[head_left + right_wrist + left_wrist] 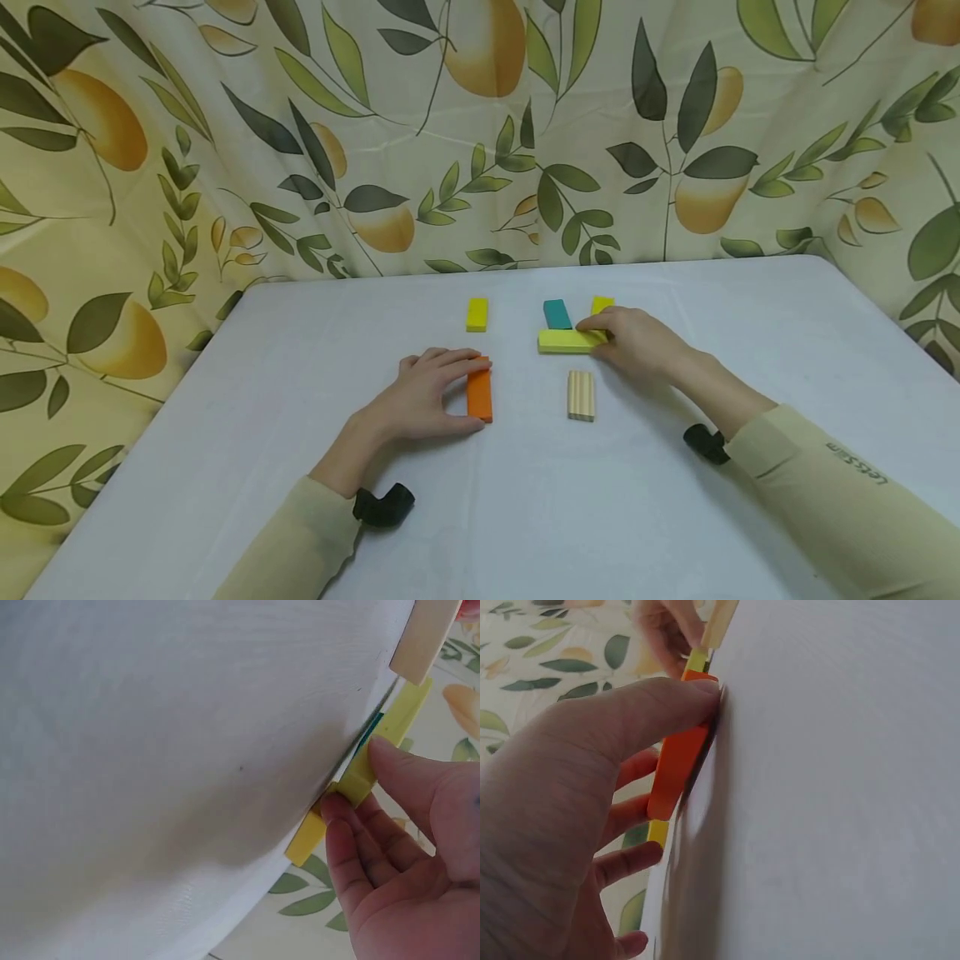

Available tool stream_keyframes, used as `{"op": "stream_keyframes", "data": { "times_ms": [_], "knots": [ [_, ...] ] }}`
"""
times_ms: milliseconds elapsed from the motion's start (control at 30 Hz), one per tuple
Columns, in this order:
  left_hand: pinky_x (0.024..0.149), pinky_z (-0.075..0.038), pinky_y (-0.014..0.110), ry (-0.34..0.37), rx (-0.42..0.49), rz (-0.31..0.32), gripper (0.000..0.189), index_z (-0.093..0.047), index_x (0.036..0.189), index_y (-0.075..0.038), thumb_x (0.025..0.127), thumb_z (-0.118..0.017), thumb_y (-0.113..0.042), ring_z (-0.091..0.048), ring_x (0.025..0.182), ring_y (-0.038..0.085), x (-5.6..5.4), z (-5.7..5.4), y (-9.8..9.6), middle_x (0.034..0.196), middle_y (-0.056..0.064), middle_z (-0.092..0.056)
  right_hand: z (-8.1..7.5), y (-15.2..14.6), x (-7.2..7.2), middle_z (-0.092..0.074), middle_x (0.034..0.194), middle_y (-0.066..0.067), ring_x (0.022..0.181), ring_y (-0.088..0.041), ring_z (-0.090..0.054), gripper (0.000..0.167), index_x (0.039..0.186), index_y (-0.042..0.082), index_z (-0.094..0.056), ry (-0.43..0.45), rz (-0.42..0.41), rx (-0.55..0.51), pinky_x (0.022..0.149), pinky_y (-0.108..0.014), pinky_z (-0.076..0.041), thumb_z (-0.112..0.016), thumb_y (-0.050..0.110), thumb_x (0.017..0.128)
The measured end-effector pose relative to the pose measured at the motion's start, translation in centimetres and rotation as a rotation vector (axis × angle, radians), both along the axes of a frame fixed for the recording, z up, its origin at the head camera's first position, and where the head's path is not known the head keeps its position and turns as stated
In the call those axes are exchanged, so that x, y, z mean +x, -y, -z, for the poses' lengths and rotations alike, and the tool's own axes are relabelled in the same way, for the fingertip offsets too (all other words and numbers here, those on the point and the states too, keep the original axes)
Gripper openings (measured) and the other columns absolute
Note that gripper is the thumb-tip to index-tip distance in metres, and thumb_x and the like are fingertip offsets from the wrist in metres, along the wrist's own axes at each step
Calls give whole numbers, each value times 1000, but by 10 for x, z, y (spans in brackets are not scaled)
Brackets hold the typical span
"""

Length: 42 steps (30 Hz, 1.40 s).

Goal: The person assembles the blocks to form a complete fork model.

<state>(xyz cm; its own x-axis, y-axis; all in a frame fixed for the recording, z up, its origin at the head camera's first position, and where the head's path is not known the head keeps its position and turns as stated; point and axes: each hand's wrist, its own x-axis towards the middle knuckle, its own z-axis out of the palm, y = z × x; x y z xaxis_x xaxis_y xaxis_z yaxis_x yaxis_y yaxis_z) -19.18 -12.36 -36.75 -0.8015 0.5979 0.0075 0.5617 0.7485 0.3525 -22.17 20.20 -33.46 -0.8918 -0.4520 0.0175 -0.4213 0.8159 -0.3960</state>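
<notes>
My left hand [472, 392] pinches an orange block [480, 398] lying flat on the white table [300, 367], thumb at its near end and fingers at its far end. The left wrist view shows the thumb [697, 694] pressed on the orange block [676, 769]. My right hand [596, 335] grips the right end of a long yellow block [564, 341] that lies crosswise. In the right wrist view, thumb and forefinger of that hand [356, 776] pinch this yellow block [306, 838]. A teal block [557, 314] and a small yellow block [602, 303] lie just behind it.
Another yellow block [477, 314] lies behind the orange one. A ribbed plain wooden block [581, 395] lies between my hands, nearer to me. A leaf-and-fruit patterned curtain [480, 125] hangs behind the table and round its left and right sides.
</notes>
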Motion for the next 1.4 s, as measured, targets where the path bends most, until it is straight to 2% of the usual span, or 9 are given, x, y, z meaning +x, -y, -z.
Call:
{"op": "stream_keyframes", "data": {
  "times_ms": [233,633,867,1133,1400],
  "knots": [
    [108,-24,57,-2,5,30,73,-50,150,-33,84,-72,-58,-34,140,20,-3,-2,-16,155,-8,-42,2,6,0,-66,125,-22,111,-37,-61,38,129,-5,-65,-20,-25,-24,98,-56,-46,-68,-4,90],
    [108,-24,57,35,10,94,73,-50,150,-32,85,-72,-56,-33,139,22,-2,-4,-47,156,-6,-41,-1,20,2,-64,127,-22,117,-38,-58,37,129,-5,-65,17,-15,-58,102,-55,-44,-65,-1,93],
    [108,-25,57,47,7,116,74,-48,151,-33,85,-72,-56,-32,141,22,-2,-5,-60,157,-7,-40,0,25,0,-63,129,-23,120,-39,-57,38,131,-4,-64,24,-19,-42,104,-54,-42,-66,-1,93],
    [108,-25,58,46,13,115,73,-49,151,-33,85,-72,-55,-32,139,21,-3,-6,-66,156,-9,-40,1,32,-5,-60,133,-24,121,-38,-55,41,135,-4,-61,67,3,-33,105,-55,-41,-64,0,94],
    [108,-24,58,58,4,114,73,-49,151,-34,85,-72,-57,-31,141,22,-5,-5,-69,156,-10,-40,1,33,-7,-61,131,-24,122,-40,-55,40,134,-3,-62,70,5,-22,106,-55,-40,-64,0,94]
  ]
}}
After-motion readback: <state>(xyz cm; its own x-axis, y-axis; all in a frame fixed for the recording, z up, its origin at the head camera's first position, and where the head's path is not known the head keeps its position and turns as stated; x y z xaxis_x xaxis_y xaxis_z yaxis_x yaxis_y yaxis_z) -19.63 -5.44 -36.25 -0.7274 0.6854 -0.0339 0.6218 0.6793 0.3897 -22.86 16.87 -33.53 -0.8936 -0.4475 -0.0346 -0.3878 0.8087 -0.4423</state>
